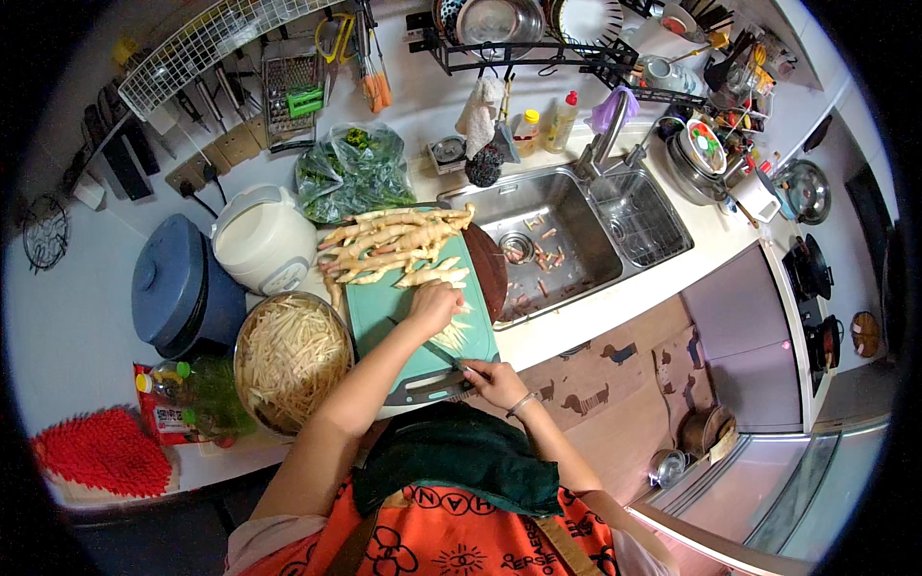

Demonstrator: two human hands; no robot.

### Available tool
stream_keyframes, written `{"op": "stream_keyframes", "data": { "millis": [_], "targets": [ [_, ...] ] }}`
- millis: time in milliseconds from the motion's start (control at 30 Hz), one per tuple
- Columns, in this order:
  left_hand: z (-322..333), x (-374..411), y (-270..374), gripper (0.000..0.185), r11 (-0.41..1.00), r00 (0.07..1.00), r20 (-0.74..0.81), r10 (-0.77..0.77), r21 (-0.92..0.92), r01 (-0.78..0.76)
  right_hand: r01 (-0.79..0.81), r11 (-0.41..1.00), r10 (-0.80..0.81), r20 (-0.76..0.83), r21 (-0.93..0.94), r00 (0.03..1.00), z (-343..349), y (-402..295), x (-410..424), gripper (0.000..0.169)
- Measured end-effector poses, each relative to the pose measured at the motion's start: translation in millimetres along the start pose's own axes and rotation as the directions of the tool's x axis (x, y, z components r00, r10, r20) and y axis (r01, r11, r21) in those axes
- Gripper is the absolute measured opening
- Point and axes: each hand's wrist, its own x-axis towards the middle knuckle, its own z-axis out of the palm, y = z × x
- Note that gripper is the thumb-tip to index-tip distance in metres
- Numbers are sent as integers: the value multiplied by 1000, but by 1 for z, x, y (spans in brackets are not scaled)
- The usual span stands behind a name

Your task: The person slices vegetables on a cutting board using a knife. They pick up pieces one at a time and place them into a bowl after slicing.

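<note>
My right hand (497,385) grips the handle of a kitchen knife (443,354), whose dark blade lies slanted over a green cutting board (374,317). My left hand (436,309) rests on the board with curled fingers; whether they pinch a piece is hidden. Thin pale cut strips (455,333) lie beside its fingers. Just beyond it are smaller peeled ginger pieces (432,276). Several long peeled ginger roots (403,234) are heaped across the board's far end. At the left stands a metal bowl (241,374) full of pale shreds (295,353).
Right of the board, a steel sink (569,245) holds reddish scraps (551,259). A round brown board (486,266) sits partly under the green one. Behind are a bag of leafy greens (353,173) and a white rice cooker (263,237). A blue lidded bucket (169,281) stands left.
</note>
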Motion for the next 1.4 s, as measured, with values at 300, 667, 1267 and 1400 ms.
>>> {"op": "stream_keyframes", "data": {
  "millis": [300,667,1267,1400],
  "targets": [
    [-2,-6,-4,11,988,997,-7,77,137,-75,89,993,-92,-30,-71,995,7,-1,13,28],
    [-44,-72,-6,13,600,848,-235,-476,-792,117,-15,999,17,-67,30,998,-3,3,20,28],
    [18,-109,-18,8,974,843,-514,-161,-219,52,53,994,-61,-83,-97,995,-17,-15,11,28],
    [19,-109,-20,7,975,838,-529,-134,-221,16,32,990,-38,-40,-140,998,-22,-17,6,26]
  ]
}}
